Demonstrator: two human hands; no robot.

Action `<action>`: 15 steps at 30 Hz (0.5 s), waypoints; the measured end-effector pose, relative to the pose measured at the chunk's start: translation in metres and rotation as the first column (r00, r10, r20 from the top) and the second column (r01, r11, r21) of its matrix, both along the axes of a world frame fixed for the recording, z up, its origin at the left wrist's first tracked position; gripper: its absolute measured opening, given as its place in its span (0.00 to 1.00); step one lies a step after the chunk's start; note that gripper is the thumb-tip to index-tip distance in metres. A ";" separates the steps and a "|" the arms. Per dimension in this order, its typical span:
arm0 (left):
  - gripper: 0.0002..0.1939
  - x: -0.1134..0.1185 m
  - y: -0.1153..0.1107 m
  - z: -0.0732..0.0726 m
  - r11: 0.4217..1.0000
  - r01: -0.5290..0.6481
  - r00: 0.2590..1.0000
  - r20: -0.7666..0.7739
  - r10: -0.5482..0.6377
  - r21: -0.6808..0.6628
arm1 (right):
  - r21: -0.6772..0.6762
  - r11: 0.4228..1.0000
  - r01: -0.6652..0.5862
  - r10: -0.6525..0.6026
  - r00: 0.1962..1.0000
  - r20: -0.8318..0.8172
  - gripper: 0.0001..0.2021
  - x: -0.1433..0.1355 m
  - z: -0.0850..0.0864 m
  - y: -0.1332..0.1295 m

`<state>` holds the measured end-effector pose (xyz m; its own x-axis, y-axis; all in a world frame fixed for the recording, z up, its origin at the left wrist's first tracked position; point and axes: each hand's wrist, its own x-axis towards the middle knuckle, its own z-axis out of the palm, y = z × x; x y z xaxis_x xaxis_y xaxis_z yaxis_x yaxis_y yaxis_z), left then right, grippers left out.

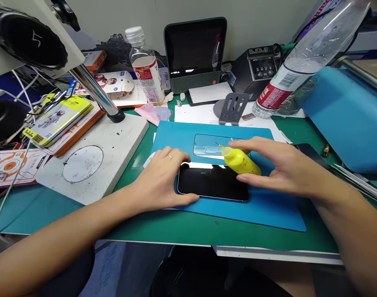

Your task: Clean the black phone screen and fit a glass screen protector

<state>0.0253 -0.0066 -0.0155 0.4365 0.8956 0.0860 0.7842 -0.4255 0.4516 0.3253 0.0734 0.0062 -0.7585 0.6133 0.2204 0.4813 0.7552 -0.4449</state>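
A smartphone [209, 183] is lying on the work mat [262, 212]; a needle-tipped bottle [241, 161] is hovering over the mat. Left of the mat, a microscope stand [112, 144] is sitting; behind it, a smart display [195, 51]; behind-right, a plastic bottle [276, 93].

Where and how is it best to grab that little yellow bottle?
The yellow bottle is probably best pinched across its rounded body, coming from the right, the side where the right hand holds it. It tilts with its thin tip pointing left, so coming from the opposite end should help keep clear of that tip.
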 end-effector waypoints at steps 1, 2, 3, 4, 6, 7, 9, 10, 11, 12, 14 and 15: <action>0.34 0.000 0.000 0.001 1.000 -0.003 1.000 -0.003 0.003 0.000 | -0.018 1.000 0.022 -0.022 1.000 -0.004 0.28 0.001 0.000 -0.001; 0.37 -0.001 0.000 0.002 1.000 -0.003 1.000 -0.004 0.003 0.002 | -0.031 0.999 0.033 -0.033 0.999 -0.008 0.27 0.002 0.001 -0.002; 0.40 -0.001 0.000 0.002 1.000 -0.001 1.000 -0.004 0.001 0.007 | -0.036 0.999 0.031 -0.031 0.999 -0.012 0.25 0.003 0.001 -0.002; 0.43 0.000 0.000 0.003 1.000 0.001 1.000 -0.004 -0.001 0.015 | -0.030 0.999 0.017 -0.018 1.000 -0.015 0.23 0.003 0.001 -0.003; 0.46 0.001 0.001 0.003 1.000 -0.002 1.000 0.000 0.002 0.026 | -0.006 1.000 -0.024 0.024 1.000 -0.017 0.21 0.002 0.002 -0.003; 0.47 0.001 0.001 0.002 1.000 -0.006 1.000 0.006 0.006 0.027 | 0.010 0.999 -0.049 0.050 0.999 -0.023 0.21 0.001 0.003 -0.004; 0.46 0.003 0.003 0.001 1.000 -0.013 1.000 0.018 0.013 0.022 | 0.032 0.996 -0.088 0.089 0.995 -0.034 0.21 -0.002 0.003 -0.004; 0.46 0.003 0.004 0.000 1.000 -0.013 1.000 0.021 0.013 0.021 | 0.035 0.994 -0.099 0.100 0.994 -0.036 0.20 -0.003 0.002 -0.004; 0.45 0.003 0.005 0.000 1.000 -0.011 1.000 0.021 0.010 0.025 | 0.032 0.994 -0.104 0.105 0.994 -0.035 0.20 -0.004 0.002 -0.004; 0.44 0.004 0.005 0.000 1.000 -0.005 1.000 0.017 0.004 0.031 | 0.027 0.994 -0.104 0.105 0.994 -0.033 0.20 -0.005 0.002 -0.004; 0.43 0.003 0.005 0.000 0.999 0.013 1.000 0.003 -0.013 0.046 | 0.008 0.995 -0.098 0.099 0.995 -0.018 0.21 -0.006 0.001 -0.003; 0.42 0.003 0.005 0.000 0.998 0.022 1.000 -0.004 -0.022 0.054 | 0.000 0.995 -0.096 0.096 0.995 -0.010 0.21 -0.006 0.000 -0.003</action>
